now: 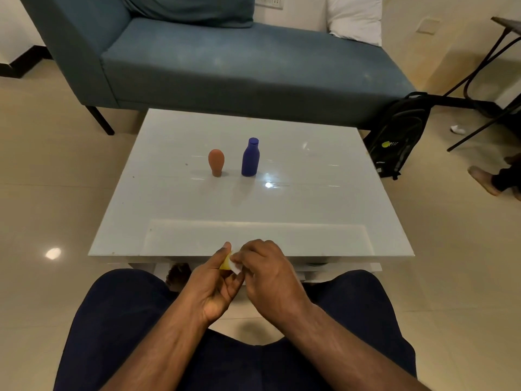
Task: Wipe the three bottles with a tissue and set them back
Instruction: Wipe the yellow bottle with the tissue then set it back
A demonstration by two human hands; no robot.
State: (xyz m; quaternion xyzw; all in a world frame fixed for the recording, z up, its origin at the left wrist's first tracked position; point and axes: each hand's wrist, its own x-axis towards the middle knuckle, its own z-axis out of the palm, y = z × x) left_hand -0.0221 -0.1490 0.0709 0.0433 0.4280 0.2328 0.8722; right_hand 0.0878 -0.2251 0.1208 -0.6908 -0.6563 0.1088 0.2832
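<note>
Two bottles stand upright side by side at the middle of the white table (324,198): an orange-brown one (216,162), cap down, on the left and a taller blue one (250,158) on the right. Below the table's near edge, above my lap, my left hand (214,289) holds a small yellow bottle (225,264), mostly hidden by my fingers. My right hand (267,269) pinches a white tissue (236,266) against that yellow bottle. Both hands are well short of the two standing bottles.
A blue-grey sofa (239,66) runs behind the table. A black backpack (397,136) leans at the table's far right corner, and another person's foot (485,179) shows at the right edge. A dark-framed table leg (479,88) stands beyond it.
</note>
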